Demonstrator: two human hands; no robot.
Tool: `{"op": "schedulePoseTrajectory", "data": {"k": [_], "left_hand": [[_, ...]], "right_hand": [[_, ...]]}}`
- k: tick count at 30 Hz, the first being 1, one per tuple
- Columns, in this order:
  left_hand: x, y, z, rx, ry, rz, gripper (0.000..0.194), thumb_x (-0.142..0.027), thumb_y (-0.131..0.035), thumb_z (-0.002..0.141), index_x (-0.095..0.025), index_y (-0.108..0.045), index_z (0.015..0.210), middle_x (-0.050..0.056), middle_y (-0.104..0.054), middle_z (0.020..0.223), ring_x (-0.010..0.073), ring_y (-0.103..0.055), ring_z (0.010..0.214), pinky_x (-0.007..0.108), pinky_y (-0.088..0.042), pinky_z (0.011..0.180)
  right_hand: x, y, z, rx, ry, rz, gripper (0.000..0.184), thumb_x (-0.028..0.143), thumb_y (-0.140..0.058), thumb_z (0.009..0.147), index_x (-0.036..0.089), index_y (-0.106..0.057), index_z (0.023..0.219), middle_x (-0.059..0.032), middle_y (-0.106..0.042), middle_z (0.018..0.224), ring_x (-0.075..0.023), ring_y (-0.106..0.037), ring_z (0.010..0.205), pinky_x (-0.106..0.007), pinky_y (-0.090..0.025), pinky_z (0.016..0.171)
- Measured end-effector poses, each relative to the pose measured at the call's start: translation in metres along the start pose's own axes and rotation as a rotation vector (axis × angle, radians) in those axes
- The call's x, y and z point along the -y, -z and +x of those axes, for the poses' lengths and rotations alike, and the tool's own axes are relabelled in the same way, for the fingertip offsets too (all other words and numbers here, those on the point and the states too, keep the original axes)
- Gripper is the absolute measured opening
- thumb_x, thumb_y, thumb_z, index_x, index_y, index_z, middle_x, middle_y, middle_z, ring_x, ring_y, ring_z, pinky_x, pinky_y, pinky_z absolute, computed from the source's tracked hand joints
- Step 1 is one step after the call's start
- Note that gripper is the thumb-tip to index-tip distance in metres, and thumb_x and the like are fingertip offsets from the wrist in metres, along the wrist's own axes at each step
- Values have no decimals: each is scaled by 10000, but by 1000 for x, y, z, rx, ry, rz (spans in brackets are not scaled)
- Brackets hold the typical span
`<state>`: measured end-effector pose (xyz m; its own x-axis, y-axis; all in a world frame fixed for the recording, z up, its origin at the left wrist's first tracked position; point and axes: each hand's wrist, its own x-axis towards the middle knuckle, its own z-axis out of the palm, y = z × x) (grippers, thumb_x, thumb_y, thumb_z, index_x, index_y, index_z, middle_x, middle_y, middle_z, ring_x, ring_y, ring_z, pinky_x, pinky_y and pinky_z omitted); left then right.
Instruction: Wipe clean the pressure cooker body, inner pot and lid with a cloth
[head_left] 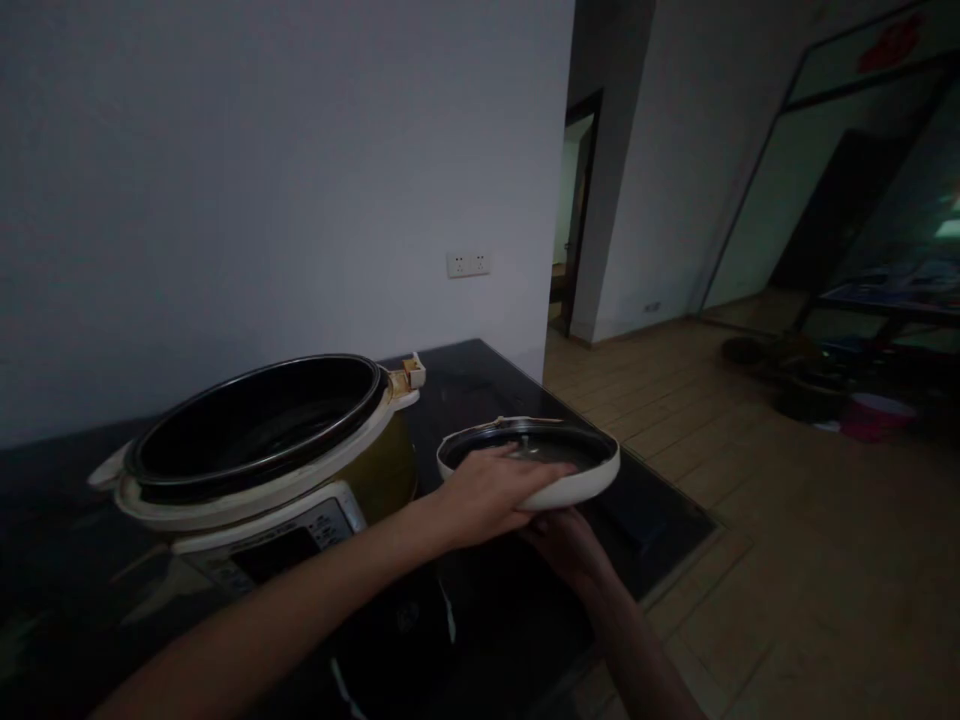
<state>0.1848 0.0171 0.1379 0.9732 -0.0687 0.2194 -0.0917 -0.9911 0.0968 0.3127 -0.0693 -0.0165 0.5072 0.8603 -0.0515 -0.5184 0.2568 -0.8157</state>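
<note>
Both hands are on a round white rice cooker lid (pixel 581 488), tilted so that its dark inner side faces up, with a small knob at the middle. My left hand (pixel 484 490) lies over the near rim, its fingers reaching across the inner side. From below, my right hand (pixel 566 545) supports the lid; most of its fingers are hidden under it. To the left stands the rice cooker (pixel 386 450), lidless, with a dark inner pot (pixel 255 425) in it. Its broken-looking hinge (pixel 409 375) sticks out at the back right, and a control panel (pixel 292 545) faces me.
The cooker stands on a dark glossy table (pixel 480 375) against a pale wall with a double socket (pixel 469 264). A dark flat object (pixel 634 525) lies near the table's right edge. Beyond is a tiled floor (pixel 750 480) with a pink basin (pixel 877 415).
</note>
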Motion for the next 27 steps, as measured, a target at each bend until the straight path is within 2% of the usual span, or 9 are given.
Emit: {"op": "schedulePoseTrajectory", "data": {"k": [3, 7, 11, 14, 17, 20, 24, 27], "left_hand": [[0, 11, 6, -45, 92, -51, 558, -323, -565, 846, -280, -391, 1375, 50, -566, 1328, 250, -524, 1209, 379, -421, 976], [-5, 18, 11, -35, 165, -120, 581, -311, -593, 812, -289, -413, 1364, 56, -641, 1216, 247, -634, 1032, 348, -489, 817], [-16, 33, 11, -70, 180, -131, 567, -315, -605, 794, -293, -453, 1340, 53, -676, 1151, 253, -660, 971, 351, -499, 766], [-25, 59, 8, -157, 134, -170, 559, -305, -630, 774, -265, -486, 1313, 50, -674, 1155, 248, -656, 980, 353, -499, 796], [-35, 94, 4, -320, 71, -253, 540, -259, -672, 730, -223, -546, 1253, 48, -676, 1133, 242, -649, 980, 367, -497, 840], [-44, 129, -3, -560, 6, -446, 488, -214, -736, 653, -188, -634, 1129, 48, -679, 1083, 269, -628, 1017, 423, -479, 902], [-47, 165, -19, -888, 66, -881, 322, -174, -747, 649, -139, -675, 960, 59, -670, 972, 320, -581, 1098, 453, -478, 918], [-44, 183, -37, -1066, 91, -1017, 347, -129, -755, 639, -128, -654, 971, 60, -653, 987, 328, -562, 1121, 430, -490, 909]], "right_hand": [[12, -7, -2, -2, -87, 53, 246, 172, -739, 601, 186, -629, 821, -21, -703, 784, -211, -676, 798, -465, -516, 849], [18, -13, -9, -35, -133, 140, 317, 195, -785, 596, 174, -616, 864, -40, -716, 872, -216, -685, 846, -476, -490, 894], [23, -23, -19, -22, -33, 74, 384, 305, -786, 644, 176, -610, 961, -58, -710, 966, -221, -682, 886, -443, -510, 876], [42, -39, -30, -36, 80, -67, 486, 433, -754, 676, 177, -591, 1055, -83, -684, 1066, -231, -673, 925, -391, -546, 814], [74, -61, -40, -99, 234, -200, 559, 499, -740, 662, 175, -580, 1089, -90, -672, 1080, -239, -657, 949, -332, -565, 731], [109, -87, -49, -125, 376, -275, 602, 529, -715, 670, 200, -548, 1146, -83, -660, 1093, -226, -652, 924, -308, -564, 692], [150, -126, -58, -33, 570, -385, 544, 548, -664, 720, 211, -525, 1124, -77, -650, 1068, -213, -643, 904, -335, -561, 721], [178, -157, -58, 55, 730, -533, 518, 540, -617, 771, 220, -500, 1162, -83, -626, 1104, -224, -618, 984, -386, -533, 825]]}}
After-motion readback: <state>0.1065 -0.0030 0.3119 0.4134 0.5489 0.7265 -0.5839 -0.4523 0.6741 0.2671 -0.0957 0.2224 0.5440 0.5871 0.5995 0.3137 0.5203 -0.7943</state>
